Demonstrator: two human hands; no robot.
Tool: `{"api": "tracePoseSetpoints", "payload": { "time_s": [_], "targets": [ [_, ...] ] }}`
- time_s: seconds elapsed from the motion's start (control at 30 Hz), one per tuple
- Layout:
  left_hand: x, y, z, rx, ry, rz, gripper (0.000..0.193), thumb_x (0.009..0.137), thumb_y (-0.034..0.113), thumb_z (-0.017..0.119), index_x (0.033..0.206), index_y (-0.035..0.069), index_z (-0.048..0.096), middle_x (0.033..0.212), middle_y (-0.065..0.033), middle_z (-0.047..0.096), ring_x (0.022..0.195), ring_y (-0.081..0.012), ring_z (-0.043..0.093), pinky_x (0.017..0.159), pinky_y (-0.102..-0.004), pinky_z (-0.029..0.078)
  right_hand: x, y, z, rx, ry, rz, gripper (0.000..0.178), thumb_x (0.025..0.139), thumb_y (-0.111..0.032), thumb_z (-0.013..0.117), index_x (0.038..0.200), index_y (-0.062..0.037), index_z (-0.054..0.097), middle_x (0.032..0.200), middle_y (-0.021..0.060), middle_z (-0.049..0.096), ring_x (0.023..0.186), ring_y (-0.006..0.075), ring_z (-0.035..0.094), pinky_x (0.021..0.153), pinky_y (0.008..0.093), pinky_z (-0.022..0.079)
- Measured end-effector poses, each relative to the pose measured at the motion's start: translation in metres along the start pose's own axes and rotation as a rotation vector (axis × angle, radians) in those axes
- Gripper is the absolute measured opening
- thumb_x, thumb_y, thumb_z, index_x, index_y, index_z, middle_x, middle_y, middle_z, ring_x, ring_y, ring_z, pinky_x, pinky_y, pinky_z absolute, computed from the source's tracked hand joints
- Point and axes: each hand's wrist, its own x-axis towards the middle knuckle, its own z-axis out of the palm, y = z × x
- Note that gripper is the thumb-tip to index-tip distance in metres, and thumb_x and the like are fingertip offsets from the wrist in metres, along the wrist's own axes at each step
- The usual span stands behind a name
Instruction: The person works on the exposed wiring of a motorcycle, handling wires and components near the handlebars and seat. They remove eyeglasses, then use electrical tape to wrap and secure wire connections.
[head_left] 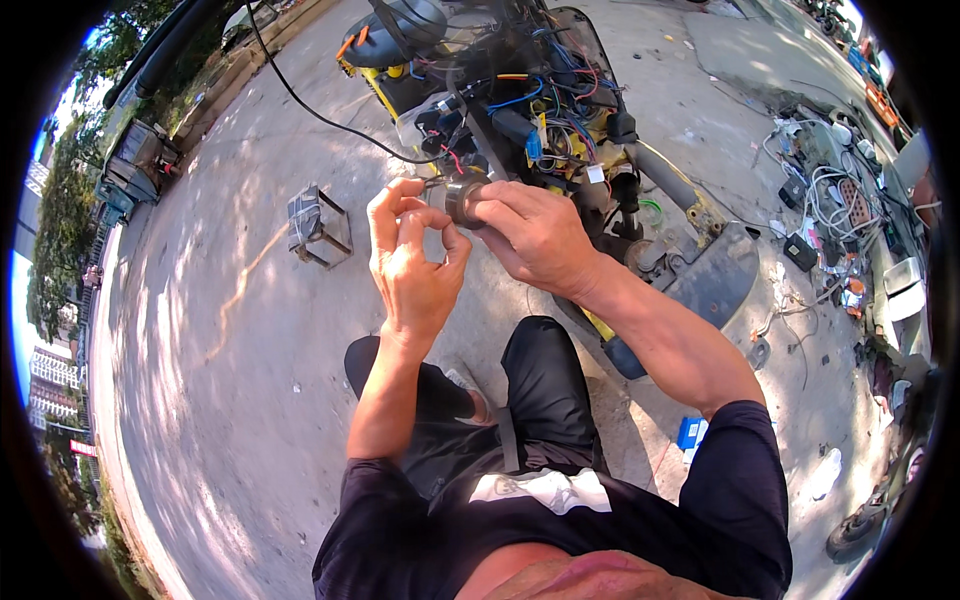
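Gripping the dark cylindrical part (462,199) in our right hand (535,235), left hand (410,262) pinching at its edge; a slip could tug the exposed wiring (545,95)

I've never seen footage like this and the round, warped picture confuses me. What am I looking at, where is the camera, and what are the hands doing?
The camera sits on a person's head and looks down through a fisheye lens, so straight edges bend near the rim. The two bare forearms coming in from below are that person's own. The right hand holds a small dark cylindrical part in its grip; the left hand is raised beside it, fingertips pinched close to the part. Just beyond is an opened scooter with a tangle of coloured wires exposed. All of it rests on a concrete pavement. A small metal bracket lies to the left, and cables and small parts are scattered on the right.
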Motion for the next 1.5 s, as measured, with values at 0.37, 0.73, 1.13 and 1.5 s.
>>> {"api": "tracePoseSetpoints", "payload": {
  "time_s": [0.37,0.73,1.13,1.5],
  "targets": [
    [0.001,-0.004,-0.001,-0.231,-0.089,-0.162,0.019,0.074,-0.011,0.069,0.084,0.0,0.058,0.132,-0.0142,0.062,0.103,-0.023,0.065,0.092,-0.0372,0.056,-0.005,-0.004,0.001,0.211,-0.121,0.205,0.037,0.078,-0.004,0.086,0.107,-0.0063,0.064,0.104,0.0096,0.07,0.086,0.0312,0.072,0.07,0.0417,0.056],
    [-0.007,-0.003,-0.017,-0.168,-0.017,-0.127,0.037,0.08,-0.004,0.086,0.114,0.007,0.08,0.144,-0.0096,0.061,0.113,-0.021,0.065,0.091,-0.036,0.058,-0.001,-0.002,-0.003,0.278,-0.146,0.363,0.035,0.083,0.0,0.085,0.112,-0.0039,0.065,0.108,0.0107,0.071,0.078,0.0261,0.075,0.07,0.0375,0.058],
    [-0.007,-0.001,-0.011,-0.005,-0.031,0.003,0.02,0.08,-0.01,0.079,0.096,-0.001,0.072,0.134,-0.0122,0.06,0.112,-0.0241,0.066,0.094,-0.0366,0.056,0.0,-0.002,0.0,0.044,-0.136,0.092,0.038,0.077,-0.003,0.086,0.109,-0.0074,0.065,0.109,0.0084,0.072,0.093,0.0338,0.073,0.075,0.0416,0.058],
    [-0.035,-0.016,-0.019,-0.519,-0.261,-0.26,0.012,0.096,-0.009,0.059,0.1,0.002,0.057,0.126,-0.0071,0.058,0.111,-0.0153,0.053,0.103,-0.0282,0.043,-0.006,-0.005,0.0,0.241,-0.262,0.406,0.028,0.092,-0.012,0.081,0.115,-0.0053,0.067,0.108,0.0121,0.072,0.091,0.0363,0.073,0.073,0.0437,0.057]
  ]
}}
